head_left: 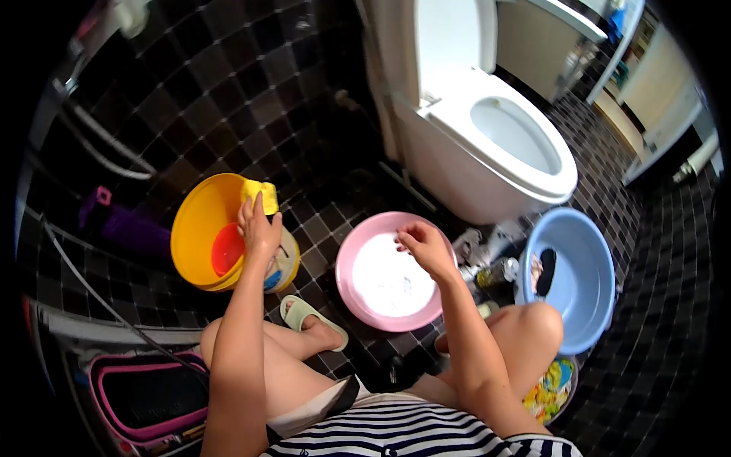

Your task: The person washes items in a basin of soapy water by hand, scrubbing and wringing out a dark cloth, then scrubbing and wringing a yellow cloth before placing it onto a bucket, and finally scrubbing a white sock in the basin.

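Observation:
My left hand (pixel 260 228) is at the right rim of a yellow bucket (pixel 199 206), its fingers closed on a bunched yellow cloth (pixel 259 195). The cloth is partly hidden behind the fingers, so I cannot tell whether it also rests on the rim. Inside the bucket lies a red, round-edged object (pixel 227 250). Over a pink basin (pixel 344 266) hovers my right hand (pixel 423 247), fingers loosely bent and apart, with nothing visible in them. White, sudsy-looking liquid (pixel 392 278) fills the basin's bottom.
A white toilet (pixel 480 156) with its lid up stands ahead. To the right, a blue tub (pixel 582 266) holds a few small items. Bottles (pixel 495 274) stand between tub and basin. A pink-edged black bag (pixel 152 396) is at lower left, colourful fabric (pixel 550 392) at lower right.

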Motion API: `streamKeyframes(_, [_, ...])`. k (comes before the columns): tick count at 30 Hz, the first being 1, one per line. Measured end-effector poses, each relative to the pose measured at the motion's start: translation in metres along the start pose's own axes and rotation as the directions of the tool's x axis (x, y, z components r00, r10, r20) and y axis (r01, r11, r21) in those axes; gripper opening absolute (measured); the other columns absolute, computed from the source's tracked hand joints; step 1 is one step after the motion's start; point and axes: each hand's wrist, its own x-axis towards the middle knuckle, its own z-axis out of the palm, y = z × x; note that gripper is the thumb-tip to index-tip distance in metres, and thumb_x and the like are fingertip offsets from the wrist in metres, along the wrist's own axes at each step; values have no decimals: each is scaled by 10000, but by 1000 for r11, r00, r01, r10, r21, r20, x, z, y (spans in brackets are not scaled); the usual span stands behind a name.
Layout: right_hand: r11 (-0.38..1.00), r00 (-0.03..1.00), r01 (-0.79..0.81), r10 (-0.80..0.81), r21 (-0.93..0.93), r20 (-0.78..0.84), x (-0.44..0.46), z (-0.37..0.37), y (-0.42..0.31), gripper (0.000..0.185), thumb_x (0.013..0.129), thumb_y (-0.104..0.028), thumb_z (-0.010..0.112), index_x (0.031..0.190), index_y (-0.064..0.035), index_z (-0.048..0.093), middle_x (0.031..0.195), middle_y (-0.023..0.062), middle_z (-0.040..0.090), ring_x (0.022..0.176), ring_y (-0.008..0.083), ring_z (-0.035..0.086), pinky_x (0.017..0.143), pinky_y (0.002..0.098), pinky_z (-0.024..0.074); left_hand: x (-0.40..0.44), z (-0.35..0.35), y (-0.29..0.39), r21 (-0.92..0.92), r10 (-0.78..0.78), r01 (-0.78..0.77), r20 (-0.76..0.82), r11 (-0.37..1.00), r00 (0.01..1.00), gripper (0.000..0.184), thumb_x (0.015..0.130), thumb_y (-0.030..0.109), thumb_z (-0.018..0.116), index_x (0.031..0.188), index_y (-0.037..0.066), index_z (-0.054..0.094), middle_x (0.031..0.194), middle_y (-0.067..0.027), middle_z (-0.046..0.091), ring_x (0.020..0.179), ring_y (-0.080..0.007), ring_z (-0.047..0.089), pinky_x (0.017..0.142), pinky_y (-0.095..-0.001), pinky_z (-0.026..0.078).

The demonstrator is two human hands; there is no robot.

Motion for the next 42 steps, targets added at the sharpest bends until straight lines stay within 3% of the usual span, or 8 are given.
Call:
streamKeyframes(4, [998,1000,1,-1,-57,-11,-2,-4,-4,136,872,-91,573,932,30,579,831,82,634,734,152,618,675,270,496,-9,7,30,-333,298,-233,158,914,942,589,817,259,622,1346,120,402,1245,-136,522,1196,-307,431,1023,-444,268])
streamKeyframes(15, [966,950,-52,-30,-253,-311,-10,-45,25,210,809,-160,585,951,-12,630,905,161,661,864,284,635,777,363,484,-60,-17,133,-458,709,-556,296,693,640,481,815,214,605,1268,89,501,1121,-125,617,1048,-271,562,986,-383,324])
streamKeyframes(27, [808,643,-525,170,-268,-747,-6,-138,155,269,803,-80,480,1001,-89,661,999,178,642,979,338,594,853,408,464,-92,43,155,-536,745,-521,531,665,404,425,820,213,610,1211,60,545,1067,-150,621,1065,-294,534,984,-387,311])
streamKeyframes(33, [685,756,-526,104,-505,-647,9,-157,207,517,709,46,522,1153,-204,609,1345,109,434,1150,347,484,937,400,440,-87,61,147,-461,657,-488,646,742,389,416,820,207,611,1205,61,553,1080,-156,614,1062,-310,525,974,-379,337])
streamKeyframes(37, [578,803,-481,-12,-659,-596,20,-151,235,625,694,-75,692,1257,-290,529,1432,74,317,1268,322,365,1016,393,368,-86,64,147,-418,600,-455,693,786,400,416,826,203,606,1213,62,550,1085,-162,612,1065,-322,522,972,-382,352])
streamKeyframes(40, [681,639,-615,134,-398,-757,33,-146,272,455,743,-199,654,1187,-272,587,1415,72,337,1276,321,355,1013,382,370,-85,67,146,-433,600,-440,706,787,376,413,832,206,601,1214,58,548,1074,-174,614,1052,-330,531,971,-383,354])
streamKeyframes(41, [431,814,-556,107,-711,-571,24,-150,275,309,760,-233,619,1066,-210,653,1411,62,343,1262,318,369,996,378,386,-84,69,145,-442,612,-451,702,776,365,416,835,209,599,1216,51,542,1064,-184,615,1035,-338,541,972,-384,354])
streamKeyframes(42, [488,790,-586,167,-647,-589,22,-151,269,243,746,-201,617,978,-161,677,1376,54,398,1245,324,379,960,368,418,-83,71,143,-436,607,-450,704,779,369,416,835,209,599,1216,51,542,1064,-184,615,1035,-338,541,972,-384,354])
